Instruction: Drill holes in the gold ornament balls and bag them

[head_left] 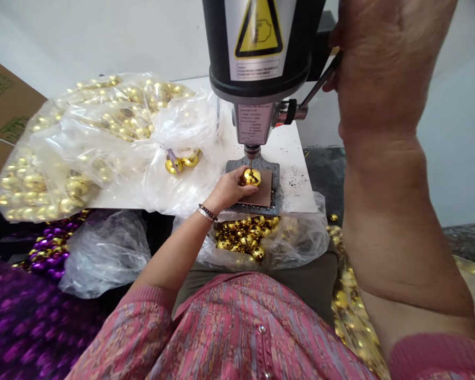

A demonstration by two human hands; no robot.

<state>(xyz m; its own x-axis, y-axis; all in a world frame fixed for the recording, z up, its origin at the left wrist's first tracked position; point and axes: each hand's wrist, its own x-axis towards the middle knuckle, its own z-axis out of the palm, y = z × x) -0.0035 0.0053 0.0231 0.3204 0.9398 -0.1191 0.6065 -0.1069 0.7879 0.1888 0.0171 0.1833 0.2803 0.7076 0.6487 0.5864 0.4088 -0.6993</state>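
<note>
My left hand [230,189] pinches a shiny gold faceted ball [252,177] and holds it on a brown pad on the grey base plate [276,170] of a small drill press [261,58]. The thin bit comes down onto the top of the ball. My right hand [374,63] is raised close to the camera, closed around the press's black lever handle [320,82].
A big clear bag of gold balls [83,142] lies on the white table [296,174] at left. Another open bag of gold balls [247,237] rests on my lap. Purple beads [49,248] and an empty bag [103,253] sit lower left. Cardboard [3,105] stands far left.
</note>
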